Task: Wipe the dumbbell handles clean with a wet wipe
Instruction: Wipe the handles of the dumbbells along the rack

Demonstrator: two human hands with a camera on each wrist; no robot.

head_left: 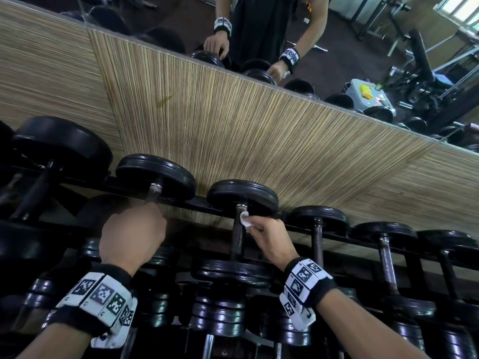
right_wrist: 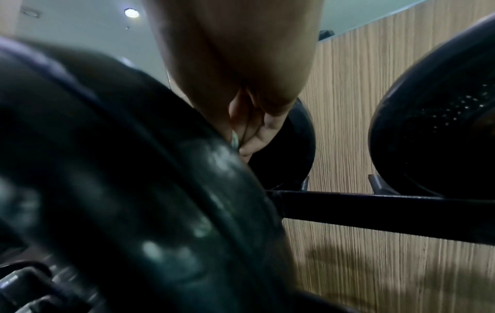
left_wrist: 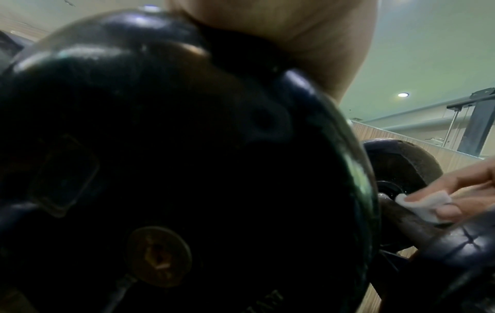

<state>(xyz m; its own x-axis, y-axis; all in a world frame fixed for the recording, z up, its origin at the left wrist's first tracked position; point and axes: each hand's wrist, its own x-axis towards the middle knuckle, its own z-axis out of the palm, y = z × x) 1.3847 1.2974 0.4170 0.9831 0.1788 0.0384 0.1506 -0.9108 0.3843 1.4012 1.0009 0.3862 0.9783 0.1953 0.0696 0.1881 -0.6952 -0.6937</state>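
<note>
Rack (head_left: 197, 203) of black dumbbells along a wood-grain wall | dumbbell handle (head_left: 237, 237) mid-rack, long axis running from the person toward the wall | left hand (head_left: 132, 237) curled round the neighbouring handle to its left | right hand (head_left: 272, 237) pinches wet wipe (head_left: 245, 219) against the handle's far end | judged: wiping underway; remaining handles' state unclear.

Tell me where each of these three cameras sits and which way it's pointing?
Head: worn on the head, looking down at the dumbbell rack; shows both forearms, left hand and right hand.
Left wrist: below the left hand, facing a black weight plate up close.
Right wrist: under the right hand, facing the wood-grain wall.
Shared: head and left wrist views both show the white wipe on a handle.
</note>
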